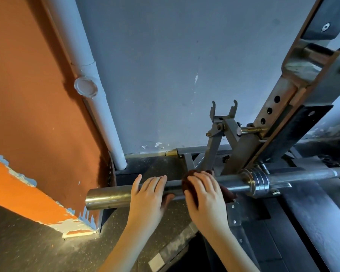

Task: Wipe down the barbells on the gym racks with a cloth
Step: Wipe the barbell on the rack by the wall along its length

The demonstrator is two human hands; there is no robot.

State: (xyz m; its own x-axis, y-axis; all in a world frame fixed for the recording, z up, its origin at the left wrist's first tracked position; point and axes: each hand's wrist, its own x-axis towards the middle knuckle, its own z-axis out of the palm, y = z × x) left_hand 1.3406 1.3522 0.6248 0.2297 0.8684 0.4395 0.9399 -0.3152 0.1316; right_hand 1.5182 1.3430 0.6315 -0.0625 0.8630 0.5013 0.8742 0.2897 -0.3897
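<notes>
Fingers (199,184) of the right hand (204,197) curl over the dark red cloth (186,186), pressing it on the barbell (110,197) just left of the collar (251,182). The left hand (147,195) holds the barbell farther left of the collar. The barbell runs sideways, so the wipe should slide along it.

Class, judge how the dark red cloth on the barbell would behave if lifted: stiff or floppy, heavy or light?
Probably floppy: the cloth bunches under the right hand and wraps the barbell. Likely light: a loose end droops below the bar. Unlikely to roll.
</notes>
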